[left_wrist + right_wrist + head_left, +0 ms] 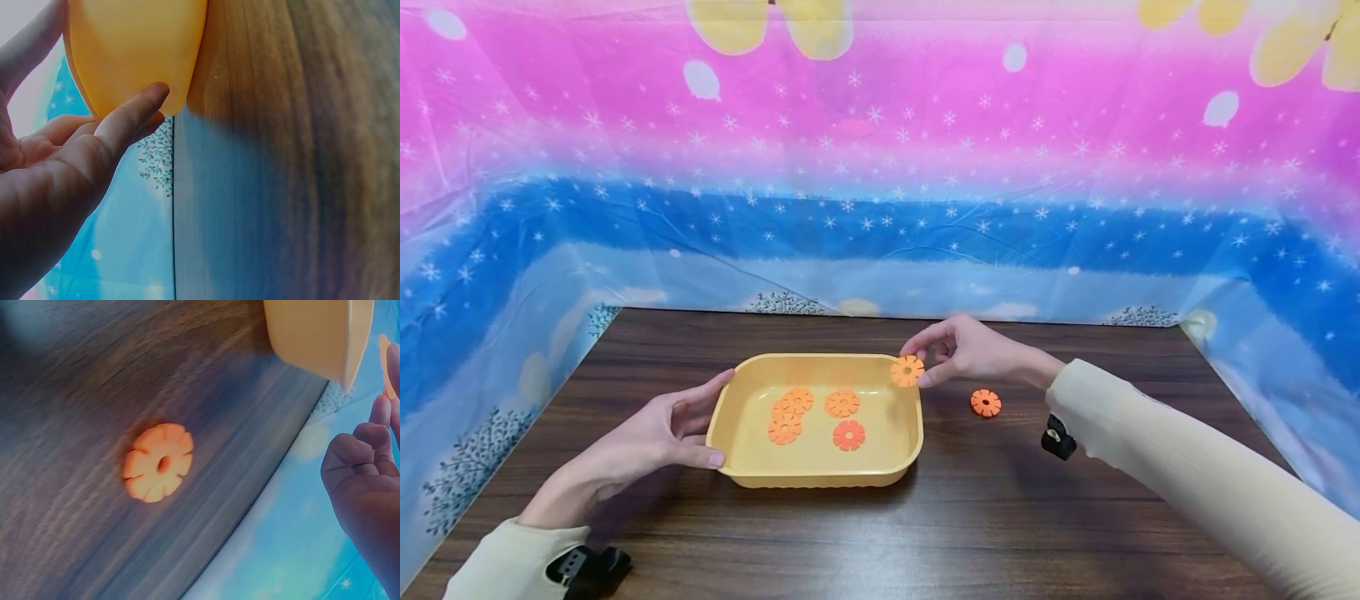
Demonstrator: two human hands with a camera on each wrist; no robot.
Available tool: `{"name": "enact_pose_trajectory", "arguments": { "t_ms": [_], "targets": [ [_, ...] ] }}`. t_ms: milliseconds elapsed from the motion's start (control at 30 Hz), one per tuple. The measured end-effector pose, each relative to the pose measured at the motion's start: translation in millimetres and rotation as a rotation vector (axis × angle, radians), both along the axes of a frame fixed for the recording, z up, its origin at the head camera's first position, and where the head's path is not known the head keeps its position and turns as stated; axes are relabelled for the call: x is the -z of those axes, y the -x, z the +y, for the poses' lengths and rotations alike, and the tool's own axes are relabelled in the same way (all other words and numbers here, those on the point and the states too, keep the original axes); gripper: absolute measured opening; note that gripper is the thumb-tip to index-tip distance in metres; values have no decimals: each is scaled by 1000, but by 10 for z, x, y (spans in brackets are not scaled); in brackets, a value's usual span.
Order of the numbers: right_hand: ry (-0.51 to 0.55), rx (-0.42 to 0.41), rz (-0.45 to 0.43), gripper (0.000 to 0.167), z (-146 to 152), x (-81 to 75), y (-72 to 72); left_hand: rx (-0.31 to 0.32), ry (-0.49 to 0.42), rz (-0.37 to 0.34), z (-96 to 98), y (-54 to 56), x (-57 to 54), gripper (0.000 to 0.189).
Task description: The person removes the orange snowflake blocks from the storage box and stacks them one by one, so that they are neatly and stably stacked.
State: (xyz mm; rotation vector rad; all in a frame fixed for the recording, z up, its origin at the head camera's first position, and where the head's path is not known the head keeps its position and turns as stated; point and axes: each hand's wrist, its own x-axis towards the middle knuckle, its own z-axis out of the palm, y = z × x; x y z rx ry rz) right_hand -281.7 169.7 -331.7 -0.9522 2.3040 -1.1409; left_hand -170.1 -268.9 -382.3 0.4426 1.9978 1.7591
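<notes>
My left hand point(651, 435) holds the left end of a yellow plastic tub point(820, 480), with the thumb near its front corner and a finger at the back of that end. Between the thumb and fingers of my right hand point(976, 348) is an orange notched disc point(907, 361), pinched upright over the tub's back right corner. Several similar discs lie flat inside, some overlapping at the left, and a redder disc point(839, 435) lies nearer the front. One more orange disc point(145, 467) rests on the table, right of the tub and below my right hand.
Dark wood-grain table point(1000, 525) surrounds the tub. A printed pink and blue cloth point(880, 225) hangs behind the table's far edge and around both sides. Each sleeve carries a black wrist device, one point(1058, 439) on the right arm.
</notes>
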Motion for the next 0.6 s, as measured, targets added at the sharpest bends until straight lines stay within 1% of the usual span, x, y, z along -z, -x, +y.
{"name": "enact_pose_trajectory", "arguments": {
  "t_ms": [100, 233, 600],
  "targets": [
    [2, 20, -1, 41, 70, 25, -5, -1, 3, 3, 0, 1, 1, 108],
    [10, 57, -26, 43, 157, 71, -10, -4, 11, 2, 1, -2, -4, 109],
    [9, 105, -23, 42, 359, 209, -43, -1, 5, -6, 3, -6, -5, 109]
  ]
}}
